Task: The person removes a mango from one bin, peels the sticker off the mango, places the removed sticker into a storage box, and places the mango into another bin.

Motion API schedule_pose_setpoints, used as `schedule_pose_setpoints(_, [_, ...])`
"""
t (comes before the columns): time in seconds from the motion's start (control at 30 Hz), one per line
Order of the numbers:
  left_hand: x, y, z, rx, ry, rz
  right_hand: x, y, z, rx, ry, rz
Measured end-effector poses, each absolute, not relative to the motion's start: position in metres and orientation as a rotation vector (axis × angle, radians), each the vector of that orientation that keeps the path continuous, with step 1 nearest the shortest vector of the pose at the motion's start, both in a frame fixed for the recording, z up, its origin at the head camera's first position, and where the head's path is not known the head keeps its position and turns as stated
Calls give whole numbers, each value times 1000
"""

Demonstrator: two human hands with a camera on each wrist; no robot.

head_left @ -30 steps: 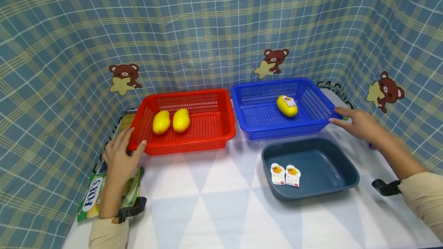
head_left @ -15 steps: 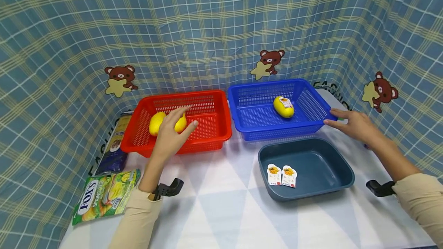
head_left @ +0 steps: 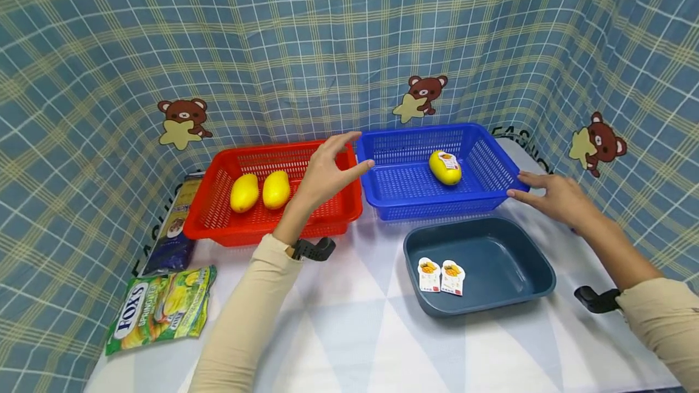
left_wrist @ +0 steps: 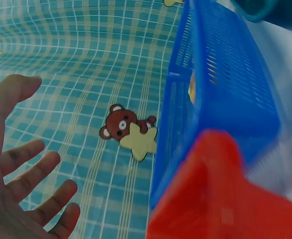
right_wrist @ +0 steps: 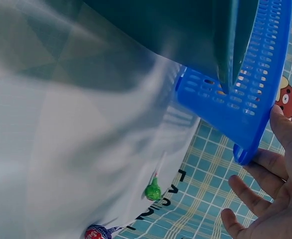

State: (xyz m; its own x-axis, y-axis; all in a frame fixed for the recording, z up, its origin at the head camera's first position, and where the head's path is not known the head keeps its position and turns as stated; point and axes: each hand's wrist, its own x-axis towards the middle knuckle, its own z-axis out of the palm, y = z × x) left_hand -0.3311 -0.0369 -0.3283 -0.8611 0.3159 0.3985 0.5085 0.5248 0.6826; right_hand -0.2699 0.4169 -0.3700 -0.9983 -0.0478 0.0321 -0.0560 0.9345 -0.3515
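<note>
My left hand point(head_left: 325, 176) hovers over the right end of the red basket point(head_left: 218, 236), thumb and fingers spread, holding nothing. Its fingertips point at the left side of the blue basket point(head_left: 437, 204); the left wrist view shows the same spread hand point(left_wrist: 21, 164). At the blue basket's right corner, my right hand point(head_left: 562, 199) pinches the rim between thumb and fingers, as the right wrist view of that hand point(right_wrist: 280, 179) shows. One yellow mango point(head_left: 445, 170) with a paper label point(head_left: 449, 161) on it lies in the blue basket. Two unlabelled mangoes point(head_left: 244, 193) lie in the red one.
A dark teal tray point(head_left: 508, 259) in front of the blue basket holds two mango-picture labels point(head_left: 452, 278). At left lie a green Fox's candy bag point(head_left: 164, 308) and a blue-gold packet point(head_left: 173, 229). Wrapped lollipops point(right_wrist: 153, 191) lie at the right edge. A checked curtain point(head_left: 306, 47) surrounds the table.
My left hand has left the red basket's left rim and swung right across it toward the blue basket. The right hand stays at the blue basket's corner.
</note>
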Motion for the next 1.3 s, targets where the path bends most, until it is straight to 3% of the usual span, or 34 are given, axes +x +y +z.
schedule_pose_setpoints(0.23, [-371,0,-312,-718,-2561,-1358,-276,411,-367,120,-3082,540])
schedule_pose_setpoints(0.37, [-390,25,-307,-774,-2634,-1183,-278,411,-363,142,-3062,525])
schedule_pose_setpoints(0.53, [-412,64,-308,-880,-2741,-927,-277,417,-361,122,-3058,485])
schedule_pose_setpoints(0.83, [-451,113,-321,-836,-2741,-991,-275,420,-364,140,-3041,419])
schedule_pose_setpoints(1.3, [-471,137,-358,-804,-2859,-856,-264,409,-371,154,-2979,402])
